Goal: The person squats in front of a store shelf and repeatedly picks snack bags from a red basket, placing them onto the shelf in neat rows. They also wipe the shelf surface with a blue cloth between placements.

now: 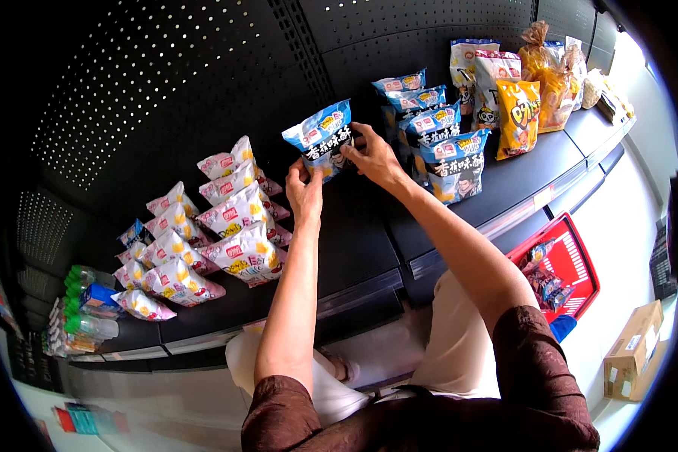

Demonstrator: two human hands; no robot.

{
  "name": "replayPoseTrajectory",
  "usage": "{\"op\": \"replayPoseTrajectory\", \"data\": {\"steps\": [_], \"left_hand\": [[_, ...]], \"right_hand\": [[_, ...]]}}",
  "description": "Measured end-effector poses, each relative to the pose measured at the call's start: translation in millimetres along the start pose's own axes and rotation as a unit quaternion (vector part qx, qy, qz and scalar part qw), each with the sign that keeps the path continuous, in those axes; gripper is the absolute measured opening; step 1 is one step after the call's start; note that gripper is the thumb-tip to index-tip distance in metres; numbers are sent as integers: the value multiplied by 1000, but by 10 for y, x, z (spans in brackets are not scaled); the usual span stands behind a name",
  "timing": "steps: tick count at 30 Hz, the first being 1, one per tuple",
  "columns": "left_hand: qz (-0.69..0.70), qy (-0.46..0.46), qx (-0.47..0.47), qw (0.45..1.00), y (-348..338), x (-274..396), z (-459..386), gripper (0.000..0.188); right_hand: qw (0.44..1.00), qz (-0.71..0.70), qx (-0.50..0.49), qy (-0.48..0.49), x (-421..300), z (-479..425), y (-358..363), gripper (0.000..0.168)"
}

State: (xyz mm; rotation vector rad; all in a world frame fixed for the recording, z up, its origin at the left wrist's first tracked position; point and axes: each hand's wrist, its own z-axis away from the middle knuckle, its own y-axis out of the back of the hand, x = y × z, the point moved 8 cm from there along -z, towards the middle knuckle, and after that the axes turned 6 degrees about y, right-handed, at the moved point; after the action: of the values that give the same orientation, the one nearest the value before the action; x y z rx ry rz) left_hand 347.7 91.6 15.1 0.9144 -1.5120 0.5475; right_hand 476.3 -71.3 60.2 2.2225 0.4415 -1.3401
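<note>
A blue and black snack bag (pixel 323 138) is held upright between my two hands, above the black shelf and close to its back. My left hand (pixel 305 195) grips its lower left part, and my right hand (pixel 373 153) has its right edge between thumb and fingers. To the right, a row of matching blue bags (pixel 455 166) stands one behind another. On the left, rows of white and pink snack bags (pixel 243 251) stand on the same shelf. The held bag's base lies partly behind my left fingers.
Yellow (pixel 518 118) and white snack bags (pixel 494 79) stand further right, beside clear bags of bread (pixel 553 96). Green-capped bottles (pixel 93 327) are at the far left. A red shopping basket (pixel 585 265) holding small packets is at lower right, with a cardboard box (pixel 627 353) beyond.
</note>
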Motion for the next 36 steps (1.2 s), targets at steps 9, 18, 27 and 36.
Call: {"op": "replayPoseTrajectory", "data": {"steps": [9, 18, 27, 36], "left_hand": [[86, 33, 11, 996, -160, 120, -166, 41], [68, -14, 6, 998, -196, -46, -294, 45], [-27, -47, 16, 998, -205, 103, -180, 56], [-68, -27, 28, 997, -27, 145, 413, 59]], "right_hand": [[998, -63, -5, -17, 334, -89, -34, 64], [997, -69, -8, -22, 324, -83, -102, 65], [997, -71, -11, -29, 342, -77, -89, 65], [998, -10, 67, -14, 287, 76, -98, 42]]}}
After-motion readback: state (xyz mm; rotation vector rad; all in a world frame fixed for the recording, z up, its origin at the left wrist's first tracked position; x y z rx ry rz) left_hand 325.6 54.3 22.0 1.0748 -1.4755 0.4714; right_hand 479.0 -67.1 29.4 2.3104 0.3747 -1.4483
